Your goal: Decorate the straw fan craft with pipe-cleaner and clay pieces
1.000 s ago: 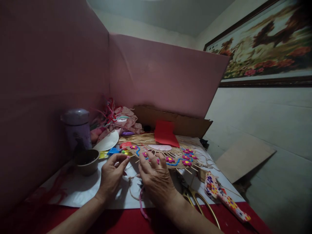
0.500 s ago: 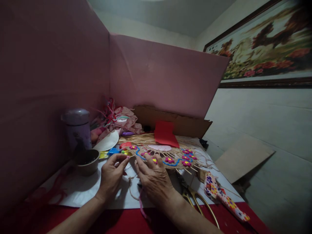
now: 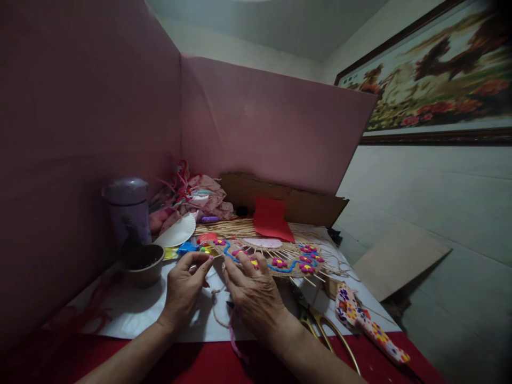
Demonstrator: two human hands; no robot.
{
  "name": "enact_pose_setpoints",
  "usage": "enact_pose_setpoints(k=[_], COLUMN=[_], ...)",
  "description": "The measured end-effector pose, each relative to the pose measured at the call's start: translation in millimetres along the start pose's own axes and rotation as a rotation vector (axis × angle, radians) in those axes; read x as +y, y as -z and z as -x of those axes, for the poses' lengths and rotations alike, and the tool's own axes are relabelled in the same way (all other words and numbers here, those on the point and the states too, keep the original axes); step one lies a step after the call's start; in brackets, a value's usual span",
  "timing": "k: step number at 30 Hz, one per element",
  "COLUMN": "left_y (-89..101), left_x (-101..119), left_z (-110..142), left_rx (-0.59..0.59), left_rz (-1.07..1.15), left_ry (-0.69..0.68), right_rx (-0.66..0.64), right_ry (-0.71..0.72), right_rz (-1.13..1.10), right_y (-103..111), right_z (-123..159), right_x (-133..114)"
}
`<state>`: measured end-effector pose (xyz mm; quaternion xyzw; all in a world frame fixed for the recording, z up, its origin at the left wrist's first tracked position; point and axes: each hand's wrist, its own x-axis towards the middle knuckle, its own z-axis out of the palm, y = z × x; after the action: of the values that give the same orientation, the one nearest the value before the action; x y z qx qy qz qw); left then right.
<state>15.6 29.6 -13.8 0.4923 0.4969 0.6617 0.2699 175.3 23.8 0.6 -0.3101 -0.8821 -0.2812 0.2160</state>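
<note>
In front of me is a half-round fan-like craft piece (image 3: 288, 265) of brown cord and thin sticks. It carries pink-and-yellow flowers and a wavy blue line. My right hand (image 3: 256, 290) grips its near edge, fingers bent over the flowers; the underside is hidden. Just off its left end, my left hand (image 3: 186, 285) pinches thumb and forefinger together, with a small pink spot at the tips. Whether that spot is a nail or a bit of material I cannot tell. A loose piece of twine (image 3: 216, 309) lies between my hands.
Gold-handled scissors (image 3: 330, 330) and a flower-patterned glue gun-shaped object (image 3: 370, 325) lie right. A bowl (image 3: 144, 265), lidded cup (image 3: 127, 213), paper plate (image 3: 180, 230) and coloured packets (image 3: 187, 248) stand left. Red paper (image 3: 273, 220) rests on thin sticks (image 3: 228, 229) behind.
</note>
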Motion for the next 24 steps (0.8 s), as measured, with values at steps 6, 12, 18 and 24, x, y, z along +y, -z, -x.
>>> enact_pose_setpoints(k=[6,12,18,24], left_y=[0.2,0.3,0.1,-0.4], left_x=[-1.1,-1.9,-2.8,-3.1], left_z=[-0.4,-0.5,-0.6,-0.9], left_rx=[-0.003,-0.013,-0.018,-0.010], left_rz=[-0.019,-0.029,-0.028,-0.026], left_ry=[0.000,0.015,0.010,0.010], right_rx=[0.002,0.024,0.049,0.058], right_ry=[0.010,0.018,0.025,0.031], right_rz=[0.002,0.024,0.024,0.035], right_y=[0.3,-3.3,-3.1,-2.6], right_z=[0.0,0.1,-0.3,-0.3], right_x=[0.3,0.6,0.7,0.7])
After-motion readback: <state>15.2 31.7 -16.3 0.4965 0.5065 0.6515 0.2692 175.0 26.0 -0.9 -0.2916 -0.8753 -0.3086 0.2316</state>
